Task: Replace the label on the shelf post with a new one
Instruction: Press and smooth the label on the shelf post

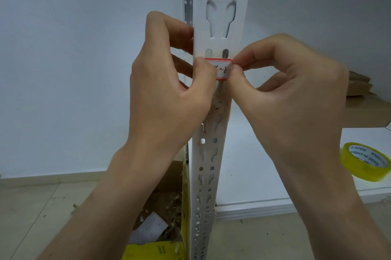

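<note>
A white slotted metal shelf post (220, 27) runs up the middle of the view. A small white label (221, 69) with a red border and black handwriting lies across the post's front. My left hand (169, 82) pinches the label's left end with its thumb, its fingers wrapped behind the post. My right hand (283, 90) pinches the label's right end between thumb and forefinger. Just below the label, torn paper residue (218, 107) with a black mark clings to the post.
A yellow tape roll (364, 162) lies on the white shelf board (264, 175) at right, with brown cardboard boxes (366, 107) behind it. Below left, an open box (160, 217) with yellow edges holds scraps and a white sheet. A white wall stands behind.
</note>
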Demonstrator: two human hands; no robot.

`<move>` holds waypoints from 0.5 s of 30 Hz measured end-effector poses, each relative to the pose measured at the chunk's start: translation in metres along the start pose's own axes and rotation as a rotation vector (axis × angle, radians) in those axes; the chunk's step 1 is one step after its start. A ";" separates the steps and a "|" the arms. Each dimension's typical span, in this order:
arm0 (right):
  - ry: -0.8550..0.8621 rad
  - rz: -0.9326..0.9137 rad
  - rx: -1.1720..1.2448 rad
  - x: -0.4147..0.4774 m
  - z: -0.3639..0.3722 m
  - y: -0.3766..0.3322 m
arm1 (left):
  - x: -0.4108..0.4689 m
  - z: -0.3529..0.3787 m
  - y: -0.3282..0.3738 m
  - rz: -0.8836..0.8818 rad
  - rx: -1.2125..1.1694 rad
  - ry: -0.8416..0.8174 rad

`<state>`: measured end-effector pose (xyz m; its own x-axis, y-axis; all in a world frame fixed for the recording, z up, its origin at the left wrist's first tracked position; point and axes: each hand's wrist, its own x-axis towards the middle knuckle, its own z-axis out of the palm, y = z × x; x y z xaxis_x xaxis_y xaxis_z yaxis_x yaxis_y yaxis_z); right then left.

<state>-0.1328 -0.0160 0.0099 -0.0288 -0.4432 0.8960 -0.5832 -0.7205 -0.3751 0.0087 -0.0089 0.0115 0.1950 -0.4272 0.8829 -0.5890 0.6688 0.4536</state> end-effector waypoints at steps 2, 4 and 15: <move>0.003 -0.003 0.012 0.000 0.000 0.001 | 0.000 0.000 0.000 0.002 -0.031 -0.008; 0.017 0.004 0.017 -0.001 0.000 0.001 | 0.000 0.000 -0.001 0.002 -0.055 -0.015; 0.027 0.080 -0.034 0.001 0.000 -0.006 | -0.003 -0.002 -0.005 -0.001 -0.058 -0.036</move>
<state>-0.1293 -0.0119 0.0129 -0.0981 -0.4835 0.8698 -0.6054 -0.6647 -0.4378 0.0122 -0.0100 0.0072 0.1667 -0.4484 0.8782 -0.5419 0.7024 0.4615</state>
